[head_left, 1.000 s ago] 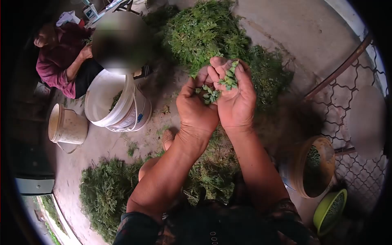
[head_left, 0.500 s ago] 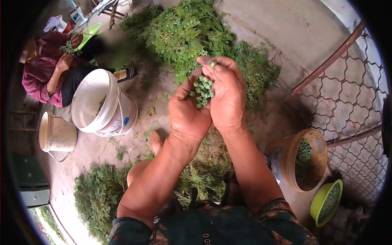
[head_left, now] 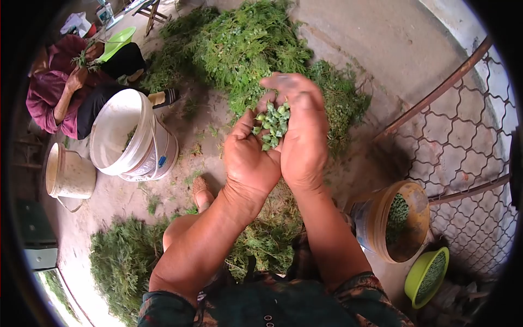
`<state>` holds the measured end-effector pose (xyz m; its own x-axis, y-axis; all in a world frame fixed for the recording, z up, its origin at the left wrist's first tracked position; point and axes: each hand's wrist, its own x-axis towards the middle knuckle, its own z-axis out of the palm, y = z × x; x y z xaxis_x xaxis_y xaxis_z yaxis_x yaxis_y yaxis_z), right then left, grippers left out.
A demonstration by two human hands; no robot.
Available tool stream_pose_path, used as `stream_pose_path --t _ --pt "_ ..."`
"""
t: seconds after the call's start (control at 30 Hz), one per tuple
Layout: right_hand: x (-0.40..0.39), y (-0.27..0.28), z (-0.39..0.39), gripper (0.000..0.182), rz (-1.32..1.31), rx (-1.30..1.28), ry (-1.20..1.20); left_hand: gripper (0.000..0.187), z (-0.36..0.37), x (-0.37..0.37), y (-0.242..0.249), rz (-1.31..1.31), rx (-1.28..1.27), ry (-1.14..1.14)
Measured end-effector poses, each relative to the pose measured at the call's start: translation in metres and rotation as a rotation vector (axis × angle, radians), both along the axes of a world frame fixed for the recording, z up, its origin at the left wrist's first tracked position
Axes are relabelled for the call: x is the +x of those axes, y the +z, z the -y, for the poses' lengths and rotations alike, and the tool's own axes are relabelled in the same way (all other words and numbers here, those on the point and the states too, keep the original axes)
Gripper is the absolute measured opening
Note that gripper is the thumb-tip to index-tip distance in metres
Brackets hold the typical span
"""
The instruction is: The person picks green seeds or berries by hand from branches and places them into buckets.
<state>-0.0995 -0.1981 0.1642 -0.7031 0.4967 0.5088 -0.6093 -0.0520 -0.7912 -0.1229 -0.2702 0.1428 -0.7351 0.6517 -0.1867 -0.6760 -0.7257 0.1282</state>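
A small heap of green seed cones [head_left: 271, 124] lies between my cupped hands, held up at chest height. My left hand [head_left: 250, 158] supports the heap from the left and below, its fingers curled around the far side. My right hand [head_left: 305, 133] presses in from the right, with its heel against the left hand. The fingers of the right hand arch over the cones and are slightly blurred. Beyond both hands spreads a large pile of cut evergreen branches [head_left: 248, 52].
At left stand a big white bucket [head_left: 160, 144] and a smaller one [head_left: 81, 177]; a seated co-worker [head_left: 52, 98] handles a sprig behind them. A cone-holding bucket [head_left: 373, 218] and a green basin [head_left: 411, 286] stand right, near wire mesh [head_left: 463, 147]. More branches [head_left: 122, 261] lie nearby.
The right thumb and fingers, which held a single cone above the heap, have moved, and that cone no longer shows there. More of the heap is visible. The view has shifted slightly.
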Motion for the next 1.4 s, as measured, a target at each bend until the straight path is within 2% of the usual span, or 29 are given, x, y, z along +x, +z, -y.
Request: stream_pose_path --t 0.1,0.13,0.2,0.27,0.33,0.4,0.47,0.5,0.53,0.6,0.67,0.77,0.83,0.93,1.07,1.13,1.17,1.2,1.27,1.33,1.4 --pt "0.0 -0.005 0.0 0.032 0.087 0.096 0.02 0.033 0.0 0.001 0.015 0.207 -0.143 0.004" --pt "0.0 -0.009 -0.005 0.034 0.007 0.058 -0.036 0.033 0.0 -0.001 0.011 0.209 -0.139 0.004" --pt "-0.001 -0.009 -0.006 0.035 -0.079 0.024 -0.096 0.033 -0.002 -0.005 0.005 0.14 0.146 -0.018" --pt "0.0 -0.004 -0.001 0.036 -0.073 -0.165 -0.319 0.033 0.0 -0.003 0.012 0.173 0.152 -0.016" --pt "0.004 -0.01 -0.003 0.035 -0.005 -0.19 -0.353 0.033 0.002 -0.003 0.015 0.163 0.159 -0.012" --pt "0.011 -0.016 0.002 0.036 0.0 -0.674 0.131 0.033 0.003 -0.001 0.02 0.115 0.129 -0.019" --pt "0.01 -0.017 0.015 0.033 0.094 -0.923 0.154 0.033 0.003 0.003 0.026 -0.11 -0.125 0.1" --pt "0.012 -0.017 0.018 0.033 0.078 -0.994 0.246 0.034 0.002 0.006 0.024 -0.345 -0.223 0.158" --pt "0.015 -0.016 0.02 0.033 0.06 -1.065 0.335 0.034 0.001 0.009 0.024 -0.346 -0.238 0.137" --pt "0.02 -0.006 0.019 0.037 0.071 -1.069 0.313 0.038 0.0 0.016 0.027 -0.67 -0.349 0.292" --pt "0.022 -0.003 0.019 0.041 0.108 -1.038 0.274 0.042 0.002 0.013 0.022 -0.697 -0.364 0.264" --pt "0.022 -0.014 0.018 0.04 0.054 -1.169 0.347 0.048 0.0 0.011 0.025 -0.706 -0.212 0.319" --pt "0.024 -0.019 0.019 0.039 0.051 -1.36 0.422 0.046 -0.001 0.011 0.027 -0.681 -0.199 0.314" --pt "0.025 -0.021 0.019 0.031 0.024 -1.398 0.455 0.044 0.0 0.003 0.027 -0.697 -0.178 0.321" --pt "0.024 -0.023 0.015 0.032 -0.038 -1.461 0.467 0.04 0.005 -0.005 0.028 -0.699 -0.215 0.369" --pt "0.025 -0.021 0.013 0.032 -0.043 -1.505 0.454 0.037 0.011 -0.013 0.025 -0.801 -0.428 0.406" --pt "0.026 -0.02 0.011 0.032 -0.048 -1.503 0.451 0.026 0.012 -0.011 0.026 -0.845 -0.578 0.433" --pt "0.027 -0.019 0.01 0.032 -0.051 -1.535 0.448 0.026 0.014 -0.01 0.028 -0.846 -0.576 0.431" --pt "0.028 -0.019 0.007 0.032 -0.056 -1.569 0.442 0.02 0.018 -0.01 0.029 -1.151 -0.838 0.342" --pt "0.029 -0.019 0.003 0.031 -0.088 -1.522 0.476 0.018 0.02 -0.011 0.027 -1.248 -0.81 0.282" --pt "0.031 -0.016 -0.001 0.03 -0.048 -1.485 0.452 0.024 0.02 -0.007 0.034 -1.611 -0.94 0.184"
